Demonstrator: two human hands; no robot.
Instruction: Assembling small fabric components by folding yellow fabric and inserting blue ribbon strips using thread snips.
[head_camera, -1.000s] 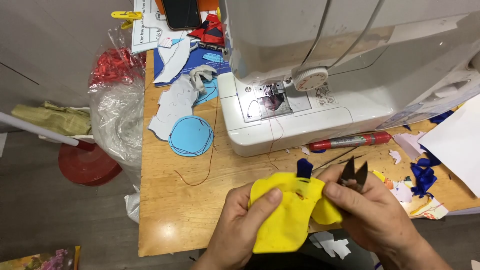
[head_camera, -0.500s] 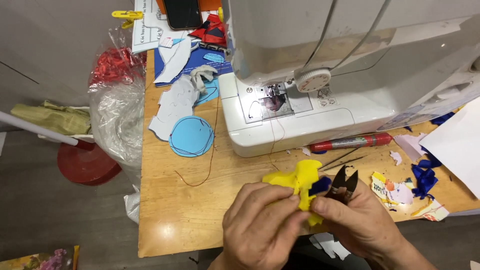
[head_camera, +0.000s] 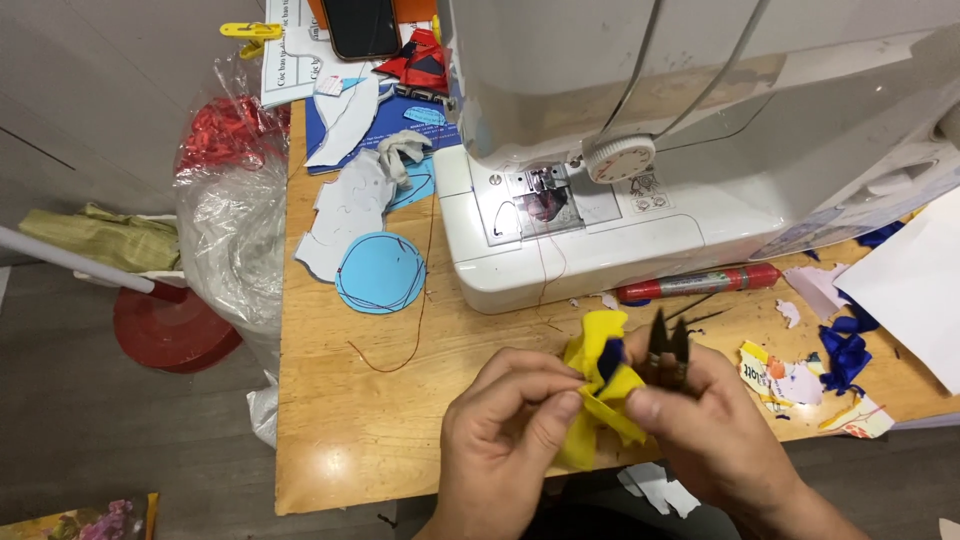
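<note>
Thread-trimming step: left hand (head_camera: 515, 425) pinches yellow fabric piece (head_camera: 600, 385), right hand (head_camera: 700, 415) grips small snips (head_camera: 668, 350); next cut wants blades at the thread only.

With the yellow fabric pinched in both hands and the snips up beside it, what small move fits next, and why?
Probably tilt the snips down to the yellow fabric and clip there. The left hand pinches the bunched fabric, the right hand holds both the fabric and the snips, whose blades point up, apart from the cloth. No loose thread can be made out on it.
</note>
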